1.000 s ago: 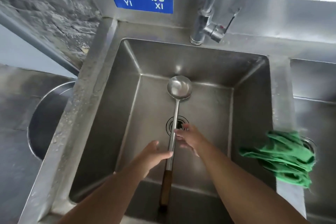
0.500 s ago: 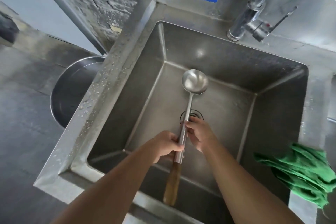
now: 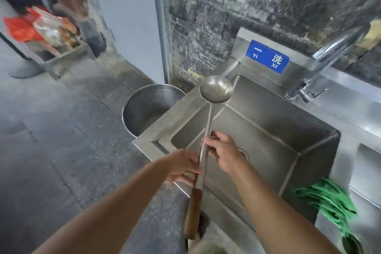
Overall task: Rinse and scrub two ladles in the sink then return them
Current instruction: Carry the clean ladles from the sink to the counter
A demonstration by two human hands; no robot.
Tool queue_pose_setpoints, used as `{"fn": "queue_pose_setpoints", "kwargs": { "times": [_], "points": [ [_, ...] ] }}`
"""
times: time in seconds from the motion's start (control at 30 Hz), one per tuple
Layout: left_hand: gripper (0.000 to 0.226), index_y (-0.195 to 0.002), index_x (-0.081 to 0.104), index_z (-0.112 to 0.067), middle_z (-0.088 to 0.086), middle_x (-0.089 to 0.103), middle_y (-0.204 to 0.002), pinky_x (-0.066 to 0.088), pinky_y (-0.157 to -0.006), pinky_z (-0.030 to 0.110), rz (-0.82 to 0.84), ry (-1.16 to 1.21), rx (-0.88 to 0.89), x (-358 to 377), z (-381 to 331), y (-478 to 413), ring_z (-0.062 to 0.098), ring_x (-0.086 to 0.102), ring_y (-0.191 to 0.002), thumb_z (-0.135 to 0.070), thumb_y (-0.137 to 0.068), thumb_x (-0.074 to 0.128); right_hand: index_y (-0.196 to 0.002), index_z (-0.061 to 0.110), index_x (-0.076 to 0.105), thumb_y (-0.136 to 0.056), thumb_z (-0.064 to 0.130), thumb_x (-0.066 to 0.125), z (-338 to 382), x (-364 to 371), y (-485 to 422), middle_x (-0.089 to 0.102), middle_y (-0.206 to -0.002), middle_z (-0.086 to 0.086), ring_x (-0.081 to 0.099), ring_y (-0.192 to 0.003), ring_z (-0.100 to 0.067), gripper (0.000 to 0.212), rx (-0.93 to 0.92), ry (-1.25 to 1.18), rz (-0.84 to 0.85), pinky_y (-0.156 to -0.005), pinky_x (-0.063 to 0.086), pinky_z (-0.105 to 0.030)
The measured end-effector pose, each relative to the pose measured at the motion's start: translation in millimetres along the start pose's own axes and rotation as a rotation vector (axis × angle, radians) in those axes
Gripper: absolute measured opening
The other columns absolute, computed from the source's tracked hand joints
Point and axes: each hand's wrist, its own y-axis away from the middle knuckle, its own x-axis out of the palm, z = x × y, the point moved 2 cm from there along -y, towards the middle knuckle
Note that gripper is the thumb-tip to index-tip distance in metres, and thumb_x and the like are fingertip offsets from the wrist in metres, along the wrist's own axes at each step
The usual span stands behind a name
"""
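- Sink (image 3: 164,125): right of centre, set against the wall behind it.
- Ladle (image 3: 208,123): held above the sink's left part, bowl over the rear left corner, handle end out past the front edge.
- Left hand (image 3: 181,166): grips the ladle's shaft just above the handle.
- Right hand (image 3: 224,154): pinches the shaft a little farther up, from the right.
- Faucet (image 3: 321,68): behind the sink's right rear corner.
- Sign (image 3: 267,59): on the backsplash, left of the faucet.
- Pot (image 3: 144,107): on the floor, just beside the sink's left side.
- Cloth (image 3: 327,206): on the divider right of the sink.
- Door (image 3: 127,16): behind the pot, left of the wall.
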Motion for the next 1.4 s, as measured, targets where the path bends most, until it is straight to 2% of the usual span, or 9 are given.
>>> {"fn": "queue_pose_setpoints", "kwargs": {
  "times": [0.17, 0.3, 0.43, 0.5, 0.6, 0.7, 0.9, 1.07, 1.4],
  "points": [
    [0.014, -0.1, 0.065, -0.006, 0.009, 0.068, -0.082, 0.061, -0.078, 0.037, -0.136, 0.093, 0.149, -60.5, 78.4, 138.8, 0.019, 0.069, -0.073, 0.004, -0.091, 0.062, -0.096, 0.0, 0.064, -0.089, -0.006, 0.061, -25.7, 144.0, 64.5, 0.06, -0.076, -0.01, 0.057, -0.066, -0.018, 0.009, -0.021, 0.151, 0.189, -0.062, 0.051, -0.028],
    [0.015, -0.101, 0.062, -0.009, 0.007, 0.068, -0.079, 0.06, -0.066, 0.032, -0.25, 0.253, 0.255, -111.7, 153.3, 257.7, 0.018, 0.068, -0.067, 0.004, -0.093, 0.059, -0.079, 0.003, 0.064, -0.088, -0.008, 0.06, -57.7, 279.5, 122.7, 0.061, -0.068, -0.008, 0.057, -0.062, -0.019, 0.015, -0.03, 0.21, 0.404, -0.058, 0.05, -0.026],
    [0.03, -0.122, 0.055, -0.007, 0.006, 0.067, -0.081, 0.06, -0.063, 0.033, -0.492, 0.408, 0.277, -136.3, 237.4, 371.3, 0.02, 0.067, -0.068, 0.007, -0.095, 0.056, -0.075, 0.002, 0.062, -0.088, -0.009, 0.059, -113.3, 403.2, 193.3, 0.061, -0.068, -0.01, 0.06, -0.06, -0.019, 0.018, 0.013, 0.354, 0.634, -0.056, 0.052, -0.025],
    [0.034, -0.124, 0.055, -0.006, 0.009, 0.066, -0.088, 0.062, -0.071, 0.038, -0.632, 0.489, 0.295, -139.3, 286.7, 429.3, 0.025, 0.068, -0.075, 0.006, -0.093, 0.059, -0.077, 0.001, 0.063, -0.089, -0.009, 0.058, -147.1, 464.2, 235.7, 0.062, -0.07, -0.012, 0.061, -0.064, -0.023, 0.016, 0.042, 0.437, 0.798, -0.058, 0.053, -0.027],
    [0.042, -0.129, 0.053, -0.006, 0.014, 0.061, -0.101, 0.059, -0.087, 0.047, -0.776, 0.578, 0.271, -136.6, 334.4, 483.1, 0.028, 0.066, -0.086, 0.005, -0.09, 0.064, -0.083, -0.004, 0.063, -0.09, -0.009, 0.057, -181.1, 523.3, 276.0, 0.063, -0.073, -0.014, 0.063, -0.067, -0.025, 0.011, 0.044, 0.531, 0.943, -0.059, 0.055, -0.029],
    [0.04, -0.126, 0.054, -0.006, 0.013, 0.06, -0.097, 0.057, -0.091, 0.052, -0.942, 0.743, 0.304, -126.3, 394.5, 535.6, 0.027, 0.065, -0.084, 0.006, -0.089, 0.063, -0.088, -0.005, 0.061, -0.09, -0.009, 0.057, -232.0, 584.2, 333.9, 0.061, -0.074, -0.015, 0.063, -0.064, -0.023, 0.007, 0.101, 0.615, 1.146, -0.057, 0.055, -0.027],
    [0.038, -0.126, 0.053, -0.004, 0.008, 0.064, -0.089, 0.059, -0.086, 0.045, -1.219, 1.036, 0.345, -111.0, 493.1, 618.4, 0.021, 0.069, -0.077, 0.004, -0.09, 0.064, -0.093, -0.007, 0.062, -0.091, -0.005, 0.057, -329.9, 687.4, 436.6, 0.061, -0.077, -0.017, 0.064, -0.068, -0.025, 0.006, 0.225, 0.764, 1.471, -0.062, 0.056, -0.031],
    [0.043, -0.127, 0.052, -0.007, 0.012, 0.064, -0.1, 0.059, -0.089, 0.047, -1.384, 1.242, 0.306, -106.1, 570.3, 672.2, 0.026, 0.068, -0.091, 0.004, -0.088, 0.067, -0.096, -0.003, 0.066, -0.091, -0.001, 0.061, -413.8, 753.9, 509.6, 0.065, -0.083, -0.015, 0.067, -0.075, -0.026, 0.007, 0.328, 0.903, 1.691, -0.068, 0.057, -0.033],
    [0.049, -0.129, 0.05, -0.008, 0.015, 0.061, -0.109, 0.058, -0.09, 0.049, -1.629, 1.584, 0.237, -110.9, 655.6, 752.1, 0.028, 0.069, -0.096, 0.005, -0.086, 0.069, -0.103, 0.002, 0.068, -0.085, 0.009, 0.068, -535.2, 841.7, 628.2, 0.068, -0.094, -0.017, 0.071, -0.087, -0.029, 0.019, 0.32, 1.181, 2.113, -0.082, 0.06, -0.041]
  ]
}}
